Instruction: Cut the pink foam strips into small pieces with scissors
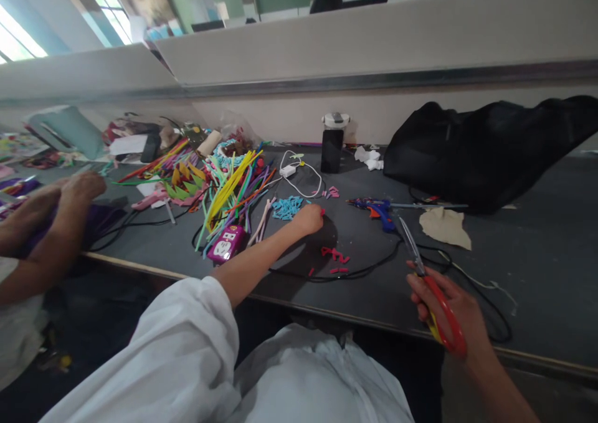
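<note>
My right hand grips scissors with red and yellow handles, their blades pointing up and away over the table edge. Further in, my left hand is closed, and a bit of a small red pipe cleaner piece shows at its fingertips. Just beyond that hand lies a pile of short blue pieces. Several cut red pieces are scattered nearer to me, and a few pink pieces rest farther back. A blue glue gun lies between my hands, toward the back.
Long coloured pipe cleaners are heaped at left, beside a purple power socket. Black cable runs along the front. A dark bottle, a black bag and a beige scrap sit behind. Another person's hands are far left.
</note>
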A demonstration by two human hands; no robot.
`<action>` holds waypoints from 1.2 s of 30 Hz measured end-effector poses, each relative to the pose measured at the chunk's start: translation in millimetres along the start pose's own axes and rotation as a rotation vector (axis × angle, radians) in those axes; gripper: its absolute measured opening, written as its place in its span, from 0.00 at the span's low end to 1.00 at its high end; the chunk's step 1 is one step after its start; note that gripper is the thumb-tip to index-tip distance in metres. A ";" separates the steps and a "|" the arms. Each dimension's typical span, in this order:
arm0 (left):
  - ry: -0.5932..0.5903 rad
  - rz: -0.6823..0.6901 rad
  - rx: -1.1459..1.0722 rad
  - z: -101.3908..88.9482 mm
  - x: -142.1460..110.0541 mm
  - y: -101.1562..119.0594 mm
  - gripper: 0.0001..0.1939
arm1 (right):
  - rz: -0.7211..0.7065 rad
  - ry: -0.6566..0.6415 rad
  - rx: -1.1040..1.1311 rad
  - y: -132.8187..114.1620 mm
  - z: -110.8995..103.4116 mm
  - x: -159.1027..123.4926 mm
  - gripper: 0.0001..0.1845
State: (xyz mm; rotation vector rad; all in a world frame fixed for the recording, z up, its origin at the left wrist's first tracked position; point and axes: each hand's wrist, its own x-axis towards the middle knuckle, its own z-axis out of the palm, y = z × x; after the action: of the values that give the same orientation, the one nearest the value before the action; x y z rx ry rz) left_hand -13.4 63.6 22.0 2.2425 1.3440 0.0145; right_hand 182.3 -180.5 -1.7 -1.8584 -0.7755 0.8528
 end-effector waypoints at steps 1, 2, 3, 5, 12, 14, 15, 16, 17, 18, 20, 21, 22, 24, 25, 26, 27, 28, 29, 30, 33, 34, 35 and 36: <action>-0.015 0.019 -0.004 3.4 -7.9 2.1 0.12 | 0.014 -0.016 -0.012 -0.7 -0.7 -0.2 0.35; -0.031 0.044 -0.013 6.7 -17.7 4.2 0.08 | 0.031 -0.045 -0.019 -1.0 -1.6 -0.6 0.36; -0.050 0.069 -0.026 9.7 -28.8 6.0 0.05 | 0.044 -0.077 -0.016 -0.6 -2.3 -1.3 0.36; -0.093 0.117 -0.065 13.4 -52.4 8.4 0.05 | 0.049 -0.101 0.033 1.6 -2.8 -3.6 0.38; -0.353 0.134 -0.332 0.5 -107.8 12.7 0.09 | 0.153 -0.147 0.289 -2.8 11.4 -22.8 0.41; -0.579 0.047 -0.599 -1.9 -116.0 16.1 0.11 | 0.109 -0.154 0.309 -11.5 18.9 -28.0 0.40; -0.700 -0.007 -0.761 -1.7 -119.6 17.8 0.12 | 0.091 -0.173 0.284 -16.6 22.9 -30.2 0.39; -0.803 -0.057 -0.914 -0.3 -122.8 19.4 0.12 | 0.051 -0.183 0.263 -21.8 26.9 -32.0 0.38; -0.873 -0.092 -1.037 1.8 -125.7 20.7 0.12 | 0.005 -0.184 0.249 -26.9 30.9 -33.5 0.38; -0.910 -0.108 -1.115 4.7 -128.3 21.6 0.12 | -0.051 -0.193 0.235 -31.6 34.8 -34.9 0.39; -0.944 -0.120 -1.210 11.3 -132.4 22.6 0.11 | -0.154 -0.228 0.215 -38.8 42.0 -37.4 0.37; -0.958 -0.132 -1.244 14.5 -134.0 22.7 0.10 | -0.187 -0.251 0.222 -40.8 45.2 -38.6 0.36; -0.974 -0.149 -1.274 17.2 -135.3 22.7 0.09 | -0.209 -0.279 0.226 -41.7 48.2 -39.8 0.35; -1.004 -0.183 -1.318 21.1 -137.4 22.8 0.06 | -0.238 -0.326 0.234 -40.3 53.2 -42.0 0.33; -1.013 -0.193 -1.326 22.1 -138.4 23.0 0.05 | -0.249 -0.347 0.232 -38.4 55.1 -42.9 0.33; -1.019 -0.197 -1.325 22.7 -139.4 23.2 0.05 | -0.261 -0.363 0.228 -36.3 56.8 -43.8 0.32; -1.020 -0.197 -1.318 22.9 -140.5 23.6 0.05 | -0.271 -0.379 0.222 -34.2 58.0 -44.5 0.31; -1.019 -0.194 -1.307 23.0 -141.6 24.1 0.05 | -0.278 -0.397 0.216 -32.5 59.0 -45.1 0.31; -1.019 -0.190 -1.296 23.0 -142.7 24.6 0.05 | -0.284 -0.417 0.210 -31.2 59.6 -45.7 0.30; -1.020 -0.184 -1.290 23.2 -143.7 25.1 0.06 | -0.289 -0.436 0.205 -30.5 60.1 -46.2 0.29; -1.032 -0.168 -1.271 25.0 -146.0 26.6 0.07 | -0.293 -0.458 0.184 -30.7 60.8 -47.8 0.28; -1.036 -0.168 -1.266 25.9 -146.5 26.8 0.08 | -0.289 -0.453 0.184 -31.0 61.0 -48.3 0.27; -1.044 -0.170 -1.267 26.8 -146.8 27.0 0.08 | -0.283 -0.445 0.189 -31.1 61.2 -48.8 0.27; -1.057 -0.172 -1.274 27.6 -146.9 26.9 0.08 | -0.277 -0.438 0.199 -30.9 61.4 -49.2 0.27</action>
State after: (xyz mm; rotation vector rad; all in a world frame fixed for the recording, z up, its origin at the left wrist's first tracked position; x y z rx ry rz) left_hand -58.6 -79.4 46.6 0.7820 0.5673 -0.2589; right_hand 100.0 -178.6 17.3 -1.3637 -1.1430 1.1257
